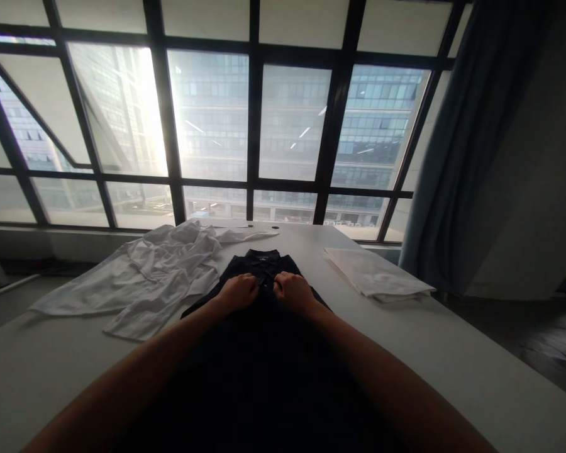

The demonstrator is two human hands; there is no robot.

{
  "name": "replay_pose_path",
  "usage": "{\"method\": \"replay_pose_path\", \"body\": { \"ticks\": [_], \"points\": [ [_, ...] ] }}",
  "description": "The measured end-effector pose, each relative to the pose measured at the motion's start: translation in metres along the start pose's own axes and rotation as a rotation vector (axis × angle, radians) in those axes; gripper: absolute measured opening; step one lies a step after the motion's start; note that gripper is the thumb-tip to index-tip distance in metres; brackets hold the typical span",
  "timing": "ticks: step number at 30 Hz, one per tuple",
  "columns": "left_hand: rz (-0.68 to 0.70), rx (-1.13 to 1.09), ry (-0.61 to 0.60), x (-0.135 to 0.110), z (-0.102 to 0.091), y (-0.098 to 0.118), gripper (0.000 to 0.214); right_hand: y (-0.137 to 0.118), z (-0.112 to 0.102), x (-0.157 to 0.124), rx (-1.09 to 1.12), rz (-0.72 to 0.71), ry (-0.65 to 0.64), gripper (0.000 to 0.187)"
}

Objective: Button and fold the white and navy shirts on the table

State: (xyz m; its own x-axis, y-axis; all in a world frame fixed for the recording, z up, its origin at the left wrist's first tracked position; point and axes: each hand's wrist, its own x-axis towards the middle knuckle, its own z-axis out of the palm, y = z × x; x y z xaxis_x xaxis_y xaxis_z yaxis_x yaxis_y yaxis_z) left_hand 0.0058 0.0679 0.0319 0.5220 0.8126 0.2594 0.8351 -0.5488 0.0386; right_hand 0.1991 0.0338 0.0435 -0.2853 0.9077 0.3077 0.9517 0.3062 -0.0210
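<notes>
A dark shirt (264, 261) lies on the white table, its collar toward the window. My left hand (239, 290) is closed on the left side of its front opening, just below the collar. Across from it, my right hand (293, 289) grips the right side of the front, with a narrow gap between the two hands. The fingertips of both hands are partly hidden against the dark cloth. Toward me, the lower part of the shirt merges with dark shadow, so its edge cannot be made out.
A crumpled white shirt (170, 264) spreads over the left of the table (457, 371). On the right lies a folded white cloth or sheet (377, 270). Large windows with dark frames (255, 126) stand behind the table, and a blue-grey curtain (453, 157) hangs at the right.
</notes>
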Motion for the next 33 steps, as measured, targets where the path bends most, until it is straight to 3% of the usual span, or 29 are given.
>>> {"method": "replay_pose_path", "body": {
  "ticks": [4, 8, 10, 14, 17, 19, 23, 26, 29, 33],
  "points": [
    [0.035, -0.07, -0.057, 0.013, 0.002, -0.014, 0.039, 0.002, 0.0, 0.002, 0.09, -0.089, -0.159, 0.049],
    [-0.072, -0.033, 0.018, 0.039, 0.0, -0.046, 0.041, 0.021, 0.01, 0.026, 0.091, 0.025, -0.042, 0.047],
    [-0.121, -0.004, -0.013, 0.05, 0.008, -0.061, 0.045, 0.033, 0.02, 0.042, 0.059, 0.075, -0.046, 0.049],
    [-0.23, 0.025, -0.19, 0.064, 0.036, -0.084, 0.075, 0.054, 0.045, 0.063, 0.04, 0.179, -0.25, 0.089],
    [-0.238, -0.003, -0.297, 0.072, 0.049, -0.093, 0.087, 0.064, 0.057, 0.068, 0.099, 0.215, -0.415, 0.101],
    [-0.207, -0.01, -0.304, 0.077, 0.05, -0.095, 0.087, 0.069, 0.06, 0.071, 0.115, 0.197, -0.436, 0.106],
    [-0.215, 0.0, -0.198, 0.082, 0.052, -0.084, 0.08, 0.079, 0.065, 0.079, 0.097, 0.205, -0.362, 0.105],
    [-0.216, -0.002, -0.25, 0.08, 0.055, -0.073, 0.083, 0.078, 0.068, 0.082, 0.092, 0.228, -0.383, 0.102],
    [-0.217, 0.002, -0.288, 0.073, 0.053, -0.063, 0.08, 0.066, 0.063, 0.076, 0.066, 0.222, -0.375, 0.101],
    [-0.149, 0.011, -0.18, 0.051, 0.053, -0.042, 0.072, 0.037, 0.051, 0.05, 0.132, 0.081, -0.375, 0.098]
  ]
}}
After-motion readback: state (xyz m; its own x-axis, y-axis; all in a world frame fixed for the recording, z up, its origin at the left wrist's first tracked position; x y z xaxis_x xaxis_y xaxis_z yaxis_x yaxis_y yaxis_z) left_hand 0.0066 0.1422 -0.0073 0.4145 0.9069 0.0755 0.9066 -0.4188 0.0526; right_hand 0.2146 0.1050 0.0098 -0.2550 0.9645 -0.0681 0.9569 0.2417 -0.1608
